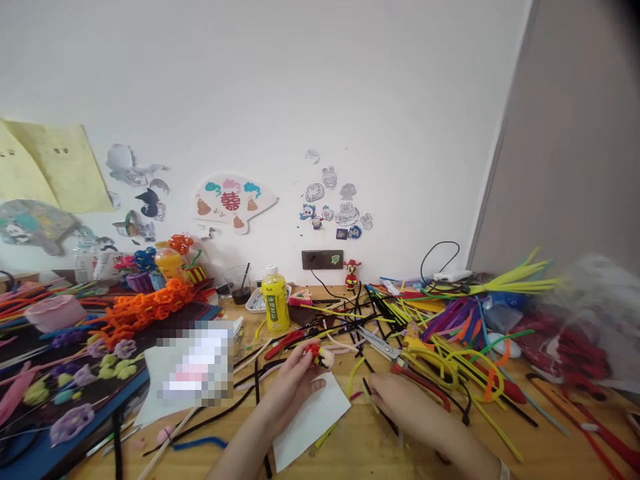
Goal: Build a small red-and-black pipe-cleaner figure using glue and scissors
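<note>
**Two Hands at a Busy Craft Table**

The left hand (293,388) is closed around a little red and white toy (317,355). The toy looks like it is made of fuzzy pipe cleaners. The hand holds it up over a white paper (311,421), near the middle of the table.

The right hand (415,415) is low and to the right of the paper. Its fingers (387,395) are curled, and a black pipe cleaner (376,407) is right by them. I cannot tell if they are gripping it.

The wood table (367,453) has lots of yellow, red and black pipe cleaners (450,363) on it. Scissors (381,345) lie just past the hands. A yellow bottle (275,300) stands farther back, near the wall. On the left, an orange pipe cleaner chain (145,312) and some fuzzy flowers (85,373) lie on a dark board (107,403). A blurred patch (195,363) hides something beside them. A paper fan (233,203) is stuck on the wall.
</note>
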A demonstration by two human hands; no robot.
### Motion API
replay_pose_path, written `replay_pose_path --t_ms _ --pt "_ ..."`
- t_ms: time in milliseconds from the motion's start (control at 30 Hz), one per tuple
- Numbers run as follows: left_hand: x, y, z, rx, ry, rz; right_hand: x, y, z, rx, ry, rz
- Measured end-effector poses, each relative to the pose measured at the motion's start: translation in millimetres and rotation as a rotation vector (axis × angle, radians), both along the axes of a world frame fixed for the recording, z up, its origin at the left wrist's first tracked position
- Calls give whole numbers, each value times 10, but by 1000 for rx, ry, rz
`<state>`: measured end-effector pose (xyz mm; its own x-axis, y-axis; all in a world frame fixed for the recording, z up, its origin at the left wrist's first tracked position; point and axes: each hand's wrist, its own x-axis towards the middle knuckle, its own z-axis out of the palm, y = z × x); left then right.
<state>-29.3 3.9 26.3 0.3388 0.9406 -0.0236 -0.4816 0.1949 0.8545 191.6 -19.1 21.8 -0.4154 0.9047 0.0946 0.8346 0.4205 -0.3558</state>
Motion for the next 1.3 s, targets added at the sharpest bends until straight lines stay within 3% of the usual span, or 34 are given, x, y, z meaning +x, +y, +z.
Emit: replay_pose_path --t_ms 133,367,500,867,1067,1300 --pt "25 -3 -19 -23 66 7 26 49 8 -43 224 -49" --pt "106 -50 -68 6 152 -78 19 201 -214 21 502 -56" --pt "105 -61 -84 32 165 -122 27 215 -214 159 454 -50" --pt "190 -118 -86 51 177 -163 -217 -56 -63 329 209 51" --pt "256 -181 -101 126 334 -232 -222 -66 -67 344 136 46" --pt "326 -164 -177 190 433 -177 -213 -66 -19 280 193 30"
